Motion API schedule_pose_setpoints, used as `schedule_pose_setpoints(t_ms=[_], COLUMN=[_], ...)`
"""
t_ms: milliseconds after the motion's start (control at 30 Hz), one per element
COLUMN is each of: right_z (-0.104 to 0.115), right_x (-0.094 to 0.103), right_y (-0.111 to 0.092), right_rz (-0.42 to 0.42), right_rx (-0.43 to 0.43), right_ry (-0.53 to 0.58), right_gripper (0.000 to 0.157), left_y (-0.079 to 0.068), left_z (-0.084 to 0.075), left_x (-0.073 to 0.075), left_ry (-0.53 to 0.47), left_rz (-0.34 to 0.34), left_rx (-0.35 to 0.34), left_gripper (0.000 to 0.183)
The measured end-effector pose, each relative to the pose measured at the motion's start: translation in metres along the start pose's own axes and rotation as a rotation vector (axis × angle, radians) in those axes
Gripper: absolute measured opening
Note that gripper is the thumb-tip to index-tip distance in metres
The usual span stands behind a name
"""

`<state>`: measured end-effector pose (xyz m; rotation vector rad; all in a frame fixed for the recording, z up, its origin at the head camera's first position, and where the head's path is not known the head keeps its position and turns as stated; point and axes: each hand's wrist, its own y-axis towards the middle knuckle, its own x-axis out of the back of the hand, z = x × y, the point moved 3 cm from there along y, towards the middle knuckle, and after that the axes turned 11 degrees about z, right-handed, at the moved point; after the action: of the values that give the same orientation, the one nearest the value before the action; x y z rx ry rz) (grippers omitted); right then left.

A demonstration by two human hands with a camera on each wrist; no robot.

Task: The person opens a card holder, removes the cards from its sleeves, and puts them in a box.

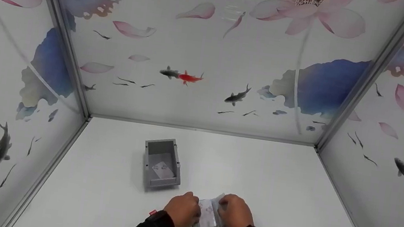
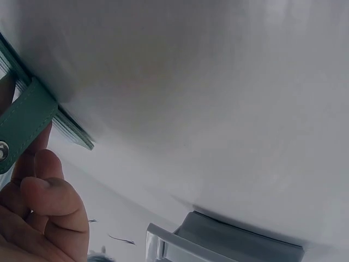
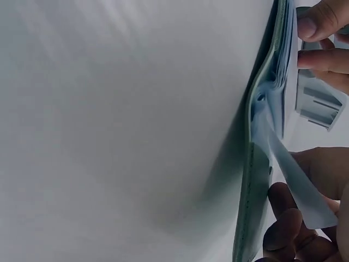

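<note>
A green card holder [image 3: 245,202] lies spread near the front of the white table, its clear sleeves fanned between the covers. A pale card with a pinkish print [image 1: 208,214] shows on its left side. My left hand [image 1: 183,210] grips that left edge; in the left wrist view its fingers sit beside the snap strap [image 2: 27,123]. On the other side, my right hand [image 1: 236,213] pinches a clear plastic sleeve [image 3: 302,191] that stands lifted off the right cover. The right fingertips are partly hidden behind the sleeve in the right wrist view.
A grey open box [image 1: 160,147] stands beyond my left hand, with a printed card [image 1: 162,170] at its bottom. Decorated panels with flowers and fish enclose the table [image 1: 256,175] at the back and both sides, joined by metal corner posts [image 1: 372,77].
</note>
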<state>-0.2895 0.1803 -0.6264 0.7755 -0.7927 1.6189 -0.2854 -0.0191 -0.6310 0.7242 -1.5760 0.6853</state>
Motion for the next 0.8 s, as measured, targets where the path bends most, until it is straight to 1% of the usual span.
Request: schedule_pose_setpoints(t_ms=[133, 300, 367, 433, 533, 600, 700, 733, 800], right_z=[-0.005, -0.005, -0.003, 0.000, 0.005, 0.008, 0.009, 0.009, 0.009], right_x=[-0.004, -0.005, -0.004, -0.004, -0.005, -0.006, -0.010, -0.011, -0.013], right_y=[0.001, 0.001, 0.001, 0.001, 0.001, 0.000, 0.002, 0.003, 0.004], right_rz=[-0.004, -0.079, -0.092, -0.086, -0.029, 0.022, 0.097, 0.119, 0.151], right_rx=[-0.021, 0.028, 0.043, 0.058, 0.063, 0.070, 0.052, 0.045, 0.033], right_ry=[-0.047, -0.132, -0.144, -0.144, -0.114, -0.071, 0.000, 0.025, 0.070], right_gripper=[0.022, 0.031, 0.031, 0.027, 0.018, 0.013, 0.005, 0.003, 0.007], left_y=[0.000, -0.001, -0.001, 0.000, 0.001, 0.001, 0.002, 0.002, 0.002], left_z=[0.000, -0.001, -0.001, 0.000, 0.000, 0.001, 0.001, 0.001, 0.001], left_x=[-0.001, 0.001, 0.002, 0.002, 0.001, 0.000, -0.001, -0.001, -0.002], left_ry=[-0.018, -0.039, -0.034, -0.037, -0.031, -0.028, -0.022, -0.020, -0.019], left_rz=[0.011, 0.029, 0.034, 0.041, 0.046, 0.047, 0.052, 0.053, 0.056], left_rx=[0.008, 0.021, 0.023, 0.028, 0.030, 0.027, 0.024, 0.023, 0.025], left_gripper=[0.004, 0.005, 0.005, 0.005, 0.005, 0.005, 0.005, 0.005, 0.005])
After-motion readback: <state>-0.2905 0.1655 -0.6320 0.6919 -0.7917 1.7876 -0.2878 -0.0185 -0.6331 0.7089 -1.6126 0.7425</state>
